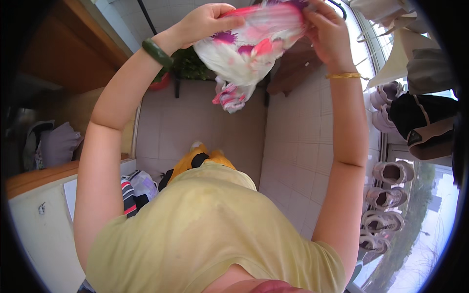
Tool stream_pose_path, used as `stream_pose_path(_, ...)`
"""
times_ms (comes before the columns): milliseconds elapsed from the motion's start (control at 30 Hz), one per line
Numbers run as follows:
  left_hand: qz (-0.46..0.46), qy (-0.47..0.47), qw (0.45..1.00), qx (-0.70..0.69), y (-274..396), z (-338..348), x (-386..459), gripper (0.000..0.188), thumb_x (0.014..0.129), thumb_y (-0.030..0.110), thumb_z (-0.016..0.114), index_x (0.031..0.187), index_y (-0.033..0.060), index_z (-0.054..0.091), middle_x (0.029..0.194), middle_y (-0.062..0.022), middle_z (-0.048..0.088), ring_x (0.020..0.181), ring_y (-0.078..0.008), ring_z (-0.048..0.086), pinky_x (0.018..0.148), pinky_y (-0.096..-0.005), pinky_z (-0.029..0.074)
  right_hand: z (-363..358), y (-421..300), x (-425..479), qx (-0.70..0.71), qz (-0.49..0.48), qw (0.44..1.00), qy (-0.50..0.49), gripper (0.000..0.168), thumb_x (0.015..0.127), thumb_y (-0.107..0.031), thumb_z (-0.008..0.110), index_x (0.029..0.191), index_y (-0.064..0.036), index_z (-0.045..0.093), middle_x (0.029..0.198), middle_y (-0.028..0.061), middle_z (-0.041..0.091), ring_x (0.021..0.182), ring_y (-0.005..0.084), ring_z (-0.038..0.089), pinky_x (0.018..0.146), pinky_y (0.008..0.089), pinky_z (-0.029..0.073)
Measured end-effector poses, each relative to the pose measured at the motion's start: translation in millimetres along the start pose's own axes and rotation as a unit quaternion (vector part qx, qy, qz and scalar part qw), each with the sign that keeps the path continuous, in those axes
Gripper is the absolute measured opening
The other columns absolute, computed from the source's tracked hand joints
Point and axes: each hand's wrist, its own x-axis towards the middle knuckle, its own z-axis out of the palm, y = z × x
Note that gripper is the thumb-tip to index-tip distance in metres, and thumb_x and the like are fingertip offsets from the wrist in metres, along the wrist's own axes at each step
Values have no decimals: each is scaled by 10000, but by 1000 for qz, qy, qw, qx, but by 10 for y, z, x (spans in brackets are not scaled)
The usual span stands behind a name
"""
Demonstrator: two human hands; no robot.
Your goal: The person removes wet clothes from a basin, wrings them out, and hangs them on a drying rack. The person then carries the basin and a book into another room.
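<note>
A white garment (pixel 238 55) with pink and purple patterning is stretched between my two hands at the top of the view. My left hand (pixel 205 22), with a dark green bangle on the wrist, grips its left upper edge, thumb on the near side. On the other side my right hand (pixel 326 29), above a gold bracelet, pinches the right upper edge. The cloth hangs down below the hands and is blurred, ending in a bunched lower part. My right fingertips are partly hidden at the picture's top.
Several shoes (pixel 392 172) line the window sill on the right, with clothes (pixel 425 69) hanging above. A leafy plant (pixel 188 64) stands beyond the garment, beside a brown cloth (pixel 295 69). At the left is a wood-topped cabinet (pixel 44 172); striped fabric (pixel 129 197) lies near my left side.
</note>
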Motion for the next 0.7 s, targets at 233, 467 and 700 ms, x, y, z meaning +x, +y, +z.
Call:
stream_pose_path(233,-114,-25,864,490,-386,-944,-317,339,912,333,612,990,8,667,910,-109,698,870,-174,640,783,-303,498,-291,202,480,-303,-231,924,27,357,895,60,531,1238,-6,606,976,21,624,843,97,578,788,248,496)
stream_pose_path(467,24,239,847,475,1333,-1154,-679,130,881,91,601,923,-8,675,801,-108,666,786,-195,640,710,-308,486,-609,48,465,-218,-188,941,180,317,897,-114,648,1189,5,618,1006,89,670,841,127,622,773,264,501)
stream_pose_path(700,-271,-246,679,637,-1100,-1193,-1703,124,821,164,573,858,175,691,845,-103,679,844,-274,655,743,-393,533,280,2202,-446,-656,34,678,-330,216,917,-254,488,1013,-120,628,909,166,694,901,356,662,787,446,511)
